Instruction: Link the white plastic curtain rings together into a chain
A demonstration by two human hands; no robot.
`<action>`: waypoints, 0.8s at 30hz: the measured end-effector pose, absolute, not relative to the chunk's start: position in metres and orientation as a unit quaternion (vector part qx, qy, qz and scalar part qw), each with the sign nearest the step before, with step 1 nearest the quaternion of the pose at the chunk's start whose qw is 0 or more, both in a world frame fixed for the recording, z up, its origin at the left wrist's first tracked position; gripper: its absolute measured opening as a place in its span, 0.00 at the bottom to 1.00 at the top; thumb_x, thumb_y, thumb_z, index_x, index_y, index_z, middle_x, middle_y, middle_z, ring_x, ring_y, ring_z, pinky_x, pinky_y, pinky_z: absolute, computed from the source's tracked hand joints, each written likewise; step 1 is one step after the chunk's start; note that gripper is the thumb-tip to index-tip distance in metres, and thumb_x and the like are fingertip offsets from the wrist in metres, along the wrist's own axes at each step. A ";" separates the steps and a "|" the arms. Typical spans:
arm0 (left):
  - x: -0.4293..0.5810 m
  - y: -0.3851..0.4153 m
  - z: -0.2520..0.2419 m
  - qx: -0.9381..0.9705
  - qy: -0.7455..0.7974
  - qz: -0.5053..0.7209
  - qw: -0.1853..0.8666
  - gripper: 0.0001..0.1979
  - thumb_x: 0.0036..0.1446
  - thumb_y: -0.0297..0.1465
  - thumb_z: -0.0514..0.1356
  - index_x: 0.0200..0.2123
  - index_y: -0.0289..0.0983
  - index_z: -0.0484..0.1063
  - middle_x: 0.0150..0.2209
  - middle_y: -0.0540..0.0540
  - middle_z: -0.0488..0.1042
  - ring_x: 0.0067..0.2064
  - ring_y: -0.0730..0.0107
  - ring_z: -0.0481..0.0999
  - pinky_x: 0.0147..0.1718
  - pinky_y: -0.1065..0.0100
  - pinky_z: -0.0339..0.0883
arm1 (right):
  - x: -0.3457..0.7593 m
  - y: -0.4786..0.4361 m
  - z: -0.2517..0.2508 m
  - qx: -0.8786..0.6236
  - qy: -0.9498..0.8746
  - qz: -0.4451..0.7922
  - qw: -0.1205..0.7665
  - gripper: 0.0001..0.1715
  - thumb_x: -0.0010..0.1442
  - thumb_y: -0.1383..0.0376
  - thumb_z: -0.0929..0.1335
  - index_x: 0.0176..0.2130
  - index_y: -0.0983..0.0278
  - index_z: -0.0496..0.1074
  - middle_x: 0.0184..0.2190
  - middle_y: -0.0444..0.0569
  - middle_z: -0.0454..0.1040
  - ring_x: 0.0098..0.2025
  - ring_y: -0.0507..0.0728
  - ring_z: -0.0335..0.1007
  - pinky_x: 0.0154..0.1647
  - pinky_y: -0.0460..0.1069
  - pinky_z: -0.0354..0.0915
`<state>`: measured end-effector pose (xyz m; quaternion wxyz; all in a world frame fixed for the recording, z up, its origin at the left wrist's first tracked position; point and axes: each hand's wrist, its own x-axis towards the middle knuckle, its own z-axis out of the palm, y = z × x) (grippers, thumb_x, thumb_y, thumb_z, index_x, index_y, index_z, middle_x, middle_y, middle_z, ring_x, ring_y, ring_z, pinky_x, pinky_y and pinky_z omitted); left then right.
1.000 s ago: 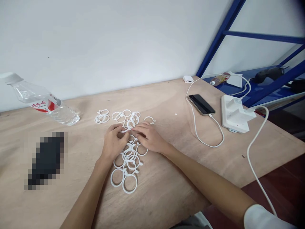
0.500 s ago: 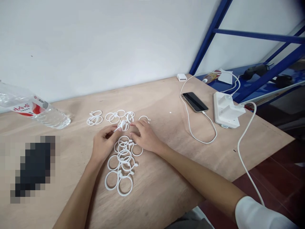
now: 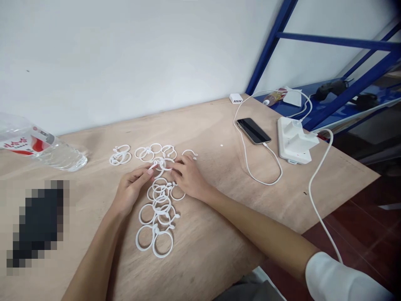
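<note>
My left hand [image 3: 131,186] pinches a white plastic ring [image 3: 152,167] between thumb and fingertips. Opposite it, my right hand [image 3: 189,175] has its fingertips closed on the edge of another white ring [image 3: 168,159], linked or overlapping with the first; which of the two I cannot tell. Below the hands, several white rings with small knobs [image 3: 163,244] lie in an overlapping column on the wooden table [image 3: 213,246]. Beyond the hands lie more rings [image 3: 156,144], and a single ring [image 3: 188,151] sits just past my right fingers.
At the left, a small cluster of rings [image 3: 120,158] lies near a clear plastic bottle [image 3: 67,154] on its side. A phone [image 3: 253,130] on a white cable and a power strip with plugs [image 3: 294,142] occupy the right. A blue metal frame [image 3: 271,48] stands behind.
My hands have brought the rings between them together, and my right fingertips have closed in on one. The view has shifted slightly, moving everything a little left.
</note>
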<state>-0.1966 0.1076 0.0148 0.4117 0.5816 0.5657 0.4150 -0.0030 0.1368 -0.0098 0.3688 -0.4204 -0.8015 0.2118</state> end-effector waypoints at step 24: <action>-0.182 0.100 0.004 0.696 0.564 0.428 0.119 0.08 0.53 0.37 0.63 0.33 0.40 0.76 0.48 0.46 0.76 0.50 0.60 0.76 0.51 0.61 0.69 | 0.001 0.135 -0.004 -0.398 -0.742 0.291 0.454 0.14 0.61 0.68 0.65 0.48 0.66 0.72 0.38 0.50 0.71 0.45 0.56 0.68 0.51 0.52 0.65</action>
